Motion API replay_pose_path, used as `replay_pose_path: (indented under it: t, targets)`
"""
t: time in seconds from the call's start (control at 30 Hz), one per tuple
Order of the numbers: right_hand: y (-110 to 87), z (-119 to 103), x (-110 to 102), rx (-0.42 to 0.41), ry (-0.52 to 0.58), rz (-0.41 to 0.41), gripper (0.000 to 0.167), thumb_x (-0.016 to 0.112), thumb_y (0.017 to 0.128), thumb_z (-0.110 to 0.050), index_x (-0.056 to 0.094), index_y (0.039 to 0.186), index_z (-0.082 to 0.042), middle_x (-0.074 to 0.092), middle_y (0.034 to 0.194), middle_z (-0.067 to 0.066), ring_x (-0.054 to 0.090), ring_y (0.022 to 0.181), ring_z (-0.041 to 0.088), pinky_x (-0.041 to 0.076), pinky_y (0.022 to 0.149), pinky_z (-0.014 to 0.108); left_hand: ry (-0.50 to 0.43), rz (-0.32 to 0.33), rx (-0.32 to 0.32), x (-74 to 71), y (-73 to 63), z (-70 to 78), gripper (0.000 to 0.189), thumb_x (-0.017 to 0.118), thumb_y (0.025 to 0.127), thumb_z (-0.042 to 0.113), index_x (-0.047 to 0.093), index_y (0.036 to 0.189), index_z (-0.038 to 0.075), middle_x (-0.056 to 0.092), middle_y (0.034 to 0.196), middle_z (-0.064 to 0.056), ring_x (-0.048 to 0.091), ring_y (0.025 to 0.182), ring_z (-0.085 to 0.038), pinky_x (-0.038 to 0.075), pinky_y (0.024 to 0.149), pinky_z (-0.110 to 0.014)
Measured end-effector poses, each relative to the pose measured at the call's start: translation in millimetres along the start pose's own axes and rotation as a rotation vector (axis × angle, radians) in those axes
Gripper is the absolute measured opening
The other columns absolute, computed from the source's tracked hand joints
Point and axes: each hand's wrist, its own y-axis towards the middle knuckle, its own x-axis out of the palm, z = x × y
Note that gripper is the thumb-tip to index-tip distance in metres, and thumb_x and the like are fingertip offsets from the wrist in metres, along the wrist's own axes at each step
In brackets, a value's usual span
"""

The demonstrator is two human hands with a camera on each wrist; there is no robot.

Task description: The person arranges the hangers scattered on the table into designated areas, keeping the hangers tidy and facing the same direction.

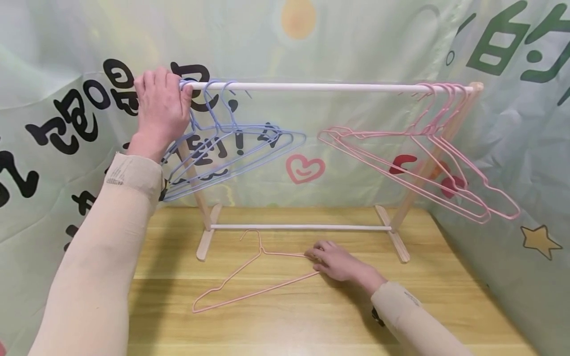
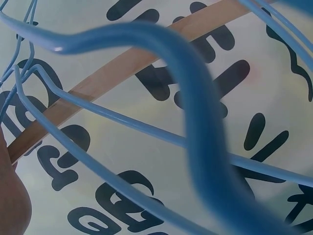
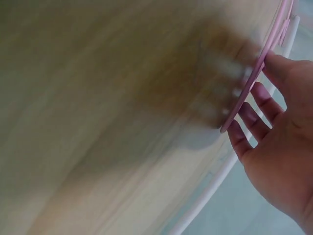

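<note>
My left hand (image 1: 161, 101) grips the left end of the clothes rack's white top rail (image 1: 311, 87), thumb in front and knuckles up. Beside it, several blue hangers (image 1: 222, 129) hang from the rail; in the left wrist view a blue hanger (image 2: 195, 122) crosses close to the camera. On the wooden table lies a pink hanger (image 1: 249, 296), its hook pointing toward the rack. My right hand (image 1: 338, 261) holds this hanger by its right end, which it partly covers. Fingertips (image 3: 266, 100) meet the pink edge in the right wrist view.
Several pink hangers (image 1: 427, 143) hang at the rail's right end. The rack stands on wooden feet (image 1: 392, 237) joined by a white lower bar (image 1: 298, 227). Behind it hangs a printed cloth backdrop (image 1: 356, 44). The table (image 1: 285, 331) extends in front of the rack.
</note>
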Motion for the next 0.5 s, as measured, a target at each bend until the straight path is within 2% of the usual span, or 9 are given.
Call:
replay_pose_path:
  t: [0.17, 0.3, 0.4, 0.5]
  targets:
    - [8.7, 3.8, 4.5, -0.070, 0.013, 0.047, 0.030, 0.068, 0.100, -0.010, 0.068, 0.130, -0.015, 0.060, 0.110, 0.004, 0.055, 0.097, 0.019, 0.050, 0.085, 0.040, -0.013, 0.007, 0.008, -1.3, 1.2, 0.2, 0.058, 0.025, 0.112, 0.045, 0.049, 0.110, -0.007, 0.041, 0.108, -0.024, 0.031, 0.106, -0.046, 0.016, 0.106, -0.056]
    - [12.3, 4.4, 6.2, -0.130, 0.063, 0.065, 0.026, 0.066, 0.100, -0.004, 0.069, 0.125, -0.012, 0.058, 0.099, 0.002, 0.051, 0.085, 0.011, 0.051, 0.078, 0.031, -0.014, 0.003, 0.008, -1.7, 1.0, 0.9, 0.058, 0.024, 0.112, 0.045, 0.049, 0.110, -0.007, 0.041, 0.108, -0.024, 0.031, 0.106, -0.046, 0.016, 0.107, -0.056]
    - [13.7, 4.3, 7.3, -0.170, 0.061, 0.083, 0.025, 0.067, 0.099, -0.002, 0.070, 0.122, -0.010, 0.057, 0.094, 0.001, 0.050, 0.079, 0.009, 0.051, 0.074, 0.029, -0.014, 0.006, 0.007, -1.6, 0.2, 0.4, 0.058, 0.024, 0.112, 0.045, 0.049, 0.111, -0.007, 0.041, 0.108, -0.024, 0.031, 0.106, -0.046, 0.016, 0.107, -0.056]
    - [14.6, 3.1, 7.8, -0.172, 0.031, 0.079, 0.022, 0.068, 0.099, -0.004, 0.070, 0.120, -0.012, 0.057, 0.093, -0.002, 0.050, 0.078, 0.007, 0.050, 0.072, 0.028, -0.013, 0.007, 0.007, -1.5, -0.5, -0.3, 0.058, 0.025, 0.112, 0.045, 0.049, 0.111, -0.008, 0.041, 0.108, -0.024, 0.031, 0.106, -0.046, 0.016, 0.107, -0.056]
